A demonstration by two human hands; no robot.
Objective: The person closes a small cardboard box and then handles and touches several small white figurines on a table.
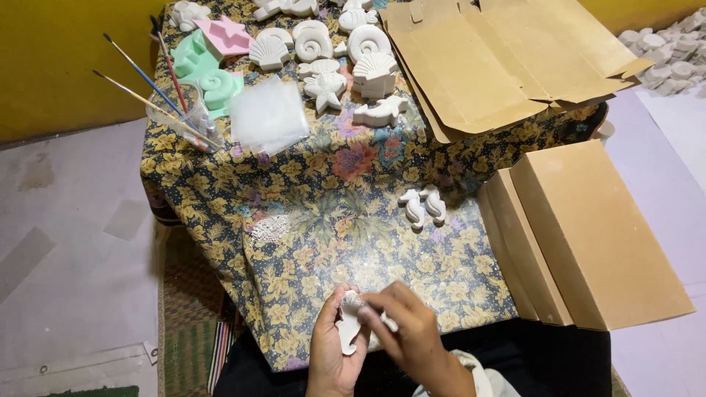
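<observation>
A: Where are the hands?

B: At the near edge of the flowered surface (309, 242). The left hand (332, 351) is closed around a white plaster figure (348, 332). The right hand (407, 329) presses fingertips on its top.

A: What else is near?

B: Two white seahorses (422, 205) lie at mid-surface. Closed cardboard boxes (588, 235) sit to the right; shell casts (346, 51) and a jar of brushes (187, 110) sit at the far side.
</observation>
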